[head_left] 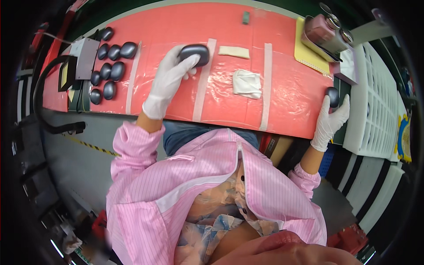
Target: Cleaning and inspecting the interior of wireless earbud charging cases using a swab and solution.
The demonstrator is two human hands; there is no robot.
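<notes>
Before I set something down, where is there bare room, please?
Bare red mat shows between the rightmost pale strip and right hand, and beyond the left hand. It is crowded at the left end with dark rounded pieces and at upper right around the yellow pad.

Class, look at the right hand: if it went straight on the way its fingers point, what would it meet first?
The right hand would likely first meet the dark rounded piece just ahead of its palm; depth is unclear, so they may be touching.

Red-covered table (289,108) beneath rows of dark rounded pieces (117,70), a white cloth (247,84), a cream pad (234,52)
</notes>
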